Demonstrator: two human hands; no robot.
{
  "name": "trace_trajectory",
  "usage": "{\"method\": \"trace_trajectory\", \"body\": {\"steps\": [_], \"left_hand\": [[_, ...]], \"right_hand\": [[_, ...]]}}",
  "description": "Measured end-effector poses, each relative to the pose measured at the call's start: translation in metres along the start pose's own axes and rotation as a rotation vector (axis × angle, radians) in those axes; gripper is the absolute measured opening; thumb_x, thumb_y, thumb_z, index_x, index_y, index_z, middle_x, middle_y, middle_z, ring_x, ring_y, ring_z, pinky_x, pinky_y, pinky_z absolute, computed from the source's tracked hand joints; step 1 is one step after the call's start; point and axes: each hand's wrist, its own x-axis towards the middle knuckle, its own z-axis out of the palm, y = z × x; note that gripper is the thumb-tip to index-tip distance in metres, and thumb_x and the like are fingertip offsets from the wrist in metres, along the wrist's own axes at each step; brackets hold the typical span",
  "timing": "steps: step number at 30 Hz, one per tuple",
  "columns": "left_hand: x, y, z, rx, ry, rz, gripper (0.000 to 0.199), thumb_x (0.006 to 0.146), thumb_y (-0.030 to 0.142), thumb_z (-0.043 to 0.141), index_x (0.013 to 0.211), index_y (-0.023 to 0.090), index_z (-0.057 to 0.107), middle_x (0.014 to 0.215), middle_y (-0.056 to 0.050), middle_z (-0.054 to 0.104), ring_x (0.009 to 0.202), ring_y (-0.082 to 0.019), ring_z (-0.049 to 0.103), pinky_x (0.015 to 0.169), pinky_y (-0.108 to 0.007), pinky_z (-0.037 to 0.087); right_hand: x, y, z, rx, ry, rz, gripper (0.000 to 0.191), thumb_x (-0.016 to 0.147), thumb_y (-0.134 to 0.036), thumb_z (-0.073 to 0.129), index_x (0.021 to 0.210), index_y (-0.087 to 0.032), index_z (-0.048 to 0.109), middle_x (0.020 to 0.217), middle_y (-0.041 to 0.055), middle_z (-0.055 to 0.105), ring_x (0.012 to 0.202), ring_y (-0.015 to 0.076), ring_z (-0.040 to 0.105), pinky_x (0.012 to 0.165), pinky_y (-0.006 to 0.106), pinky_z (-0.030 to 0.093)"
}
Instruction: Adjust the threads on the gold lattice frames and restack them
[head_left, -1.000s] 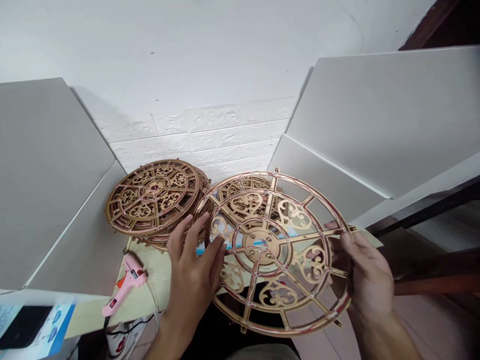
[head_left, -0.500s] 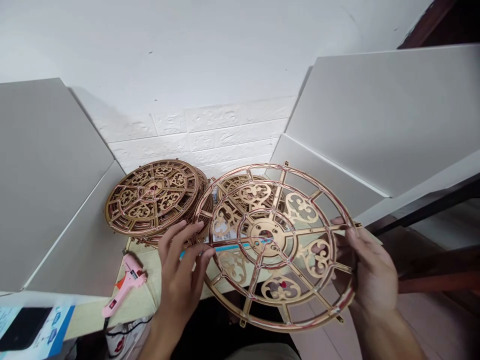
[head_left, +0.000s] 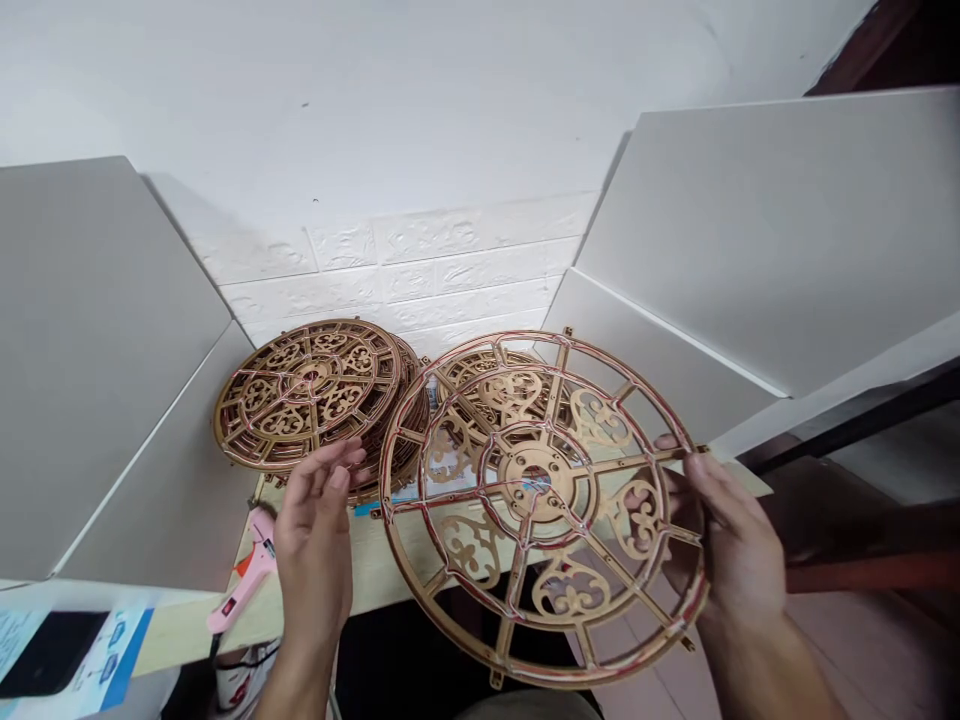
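Observation:
A round gold openwork frame (head_left: 534,590) with spokes, scroll ornaments and reddish wires along its rings is held up in front of me, tilted. My right hand (head_left: 739,535) grips its right rim, thumb on the near face and the other fingers partly hidden behind. To the left of the frame, my left hand (head_left: 319,525) is raised and holds nothing. Its fingers are loosely bent, apart from the frame's rim. Behind that hand lies a stack of similar round frames (head_left: 307,395), and more round frames (head_left: 491,385) show through the held one.
A pink glue gun (head_left: 251,575) rests on the pale wooden table (head_left: 184,630). At the lower left, a black phone (head_left: 52,652) lies on a blue and white paper (head_left: 120,660). Grey panels (head_left: 112,370) (head_left: 750,240) stand on both sides before a white brick-patterned wall (head_left: 420,245).
My left hand has let go of the frame's left rim and moved left. The frame's lower edge has dropped slightly, while my right hand keeps its hold.

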Motion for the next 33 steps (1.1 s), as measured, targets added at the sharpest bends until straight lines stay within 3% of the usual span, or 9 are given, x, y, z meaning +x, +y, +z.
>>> {"method": "trace_trajectory", "body": {"steps": [4,8,12,15,18,21,24,27,33], "left_hand": [[0.006,0.006,0.005,-0.148,0.006,-0.270,0.029,0.059,0.037,0.086,0.072,0.017,0.069,0.079,-0.003,0.069,0.072,-0.012,0.063,0.067,-0.019,0.052],[0.005,0.006,0.013,-0.188,-0.056,-0.360,0.037,0.064,0.045,0.081,0.057,0.019,0.055,0.058,0.003,0.054,0.052,-0.009,0.052,0.053,-0.020,0.047],[0.003,0.004,0.015,-0.128,-0.112,-0.327,0.020,0.069,0.036,0.078,0.074,0.021,0.066,0.061,0.002,0.058,0.051,-0.010,0.052,0.048,-0.019,0.043],[0.006,0.007,0.012,-0.076,-0.127,-0.215,0.019,0.065,0.031,0.082,0.078,0.022,0.071,0.087,-0.003,0.067,0.075,-0.013,0.061,0.063,-0.020,0.050],[0.011,0.017,0.012,0.155,-0.246,0.077,0.009,0.072,0.029,0.078,0.076,0.023,0.072,0.107,-0.004,0.064,0.104,-0.019,0.058,0.081,-0.025,0.050],[0.015,0.025,0.019,0.628,-0.360,0.518,0.008,0.085,0.019,0.063,0.086,0.024,0.070,0.107,-0.004,0.064,0.103,-0.018,0.058,0.089,-0.031,0.046],[0.016,0.026,0.030,0.953,-0.363,0.841,0.007,0.086,0.015,0.060,0.088,0.019,0.066,0.095,-0.006,0.063,0.092,-0.019,0.057,0.082,-0.034,0.045],[0.017,0.022,0.038,1.176,-0.335,0.925,0.006,0.086,0.020,0.061,0.084,0.017,0.067,0.088,-0.007,0.061,0.083,-0.022,0.053,0.075,-0.037,0.043],[0.024,0.016,0.050,1.520,-0.406,0.828,0.020,0.088,0.023,0.056,0.071,0.019,0.066,0.078,-0.006,0.063,0.073,-0.024,0.057,0.066,-0.038,0.039]], "right_hand": [[0.004,0.004,-0.004,0.029,-0.015,0.051,0.051,0.045,-0.037,0.086,0.087,-0.020,0.064,0.052,-0.0026,0.057,0.042,0.0182,0.059,0.032,0.023,0.046],[0.007,0.007,-0.009,0.010,-0.046,0.076,0.047,0.049,-0.037,0.084,0.089,-0.020,0.064,0.050,-0.0019,0.058,0.040,0.0191,0.058,0.030,0.024,0.045],[0.006,0.006,-0.011,0.011,-0.016,0.048,0.048,0.047,-0.036,0.084,0.089,-0.022,0.065,0.053,-0.0017,0.061,0.035,0.0181,0.055,0.030,0.027,0.046],[0.004,0.002,-0.010,0.004,-0.004,0.039,0.049,0.044,-0.035,0.085,0.086,-0.022,0.065,0.052,-0.0017,0.060,0.034,0.0182,0.054,0.030,0.028,0.046],[0.001,0.000,-0.007,-0.021,-0.049,0.001,0.045,0.046,-0.039,0.084,0.080,-0.020,0.064,0.047,-0.0011,0.056,0.036,0.0199,0.055,0.029,0.028,0.045],[-0.002,0.001,-0.003,-0.041,-0.063,-0.046,0.043,0.045,-0.041,0.085,0.075,-0.020,0.062,0.046,-0.0019,0.054,0.037,0.0192,0.055,0.027,0.025,0.042],[-0.005,0.003,-0.002,-0.067,-0.052,-0.060,0.045,0.046,-0.043,0.085,0.078,-0.020,0.063,0.048,-0.0028,0.055,0.035,0.0169,0.054,0.024,0.022,0.038],[-0.006,0.004,-0.003,-0.075,-0.068,-0.061,0.045,0.049,-0.044,0.084,0.081,-0.020,0.064,0.050,-0.0026,0.056,0.034,0.0161,0.053,0.023,0.021,0.034],[-0.006,0.003,-0.004,-0.090,-0.079,-0.088,0.046,0.049,-0.045,0.085,0.083,-0.021,0.064,0.054,-0.0020,0.059,0.034,0.0176,0.054,0.020,0.024,0.035]]}}
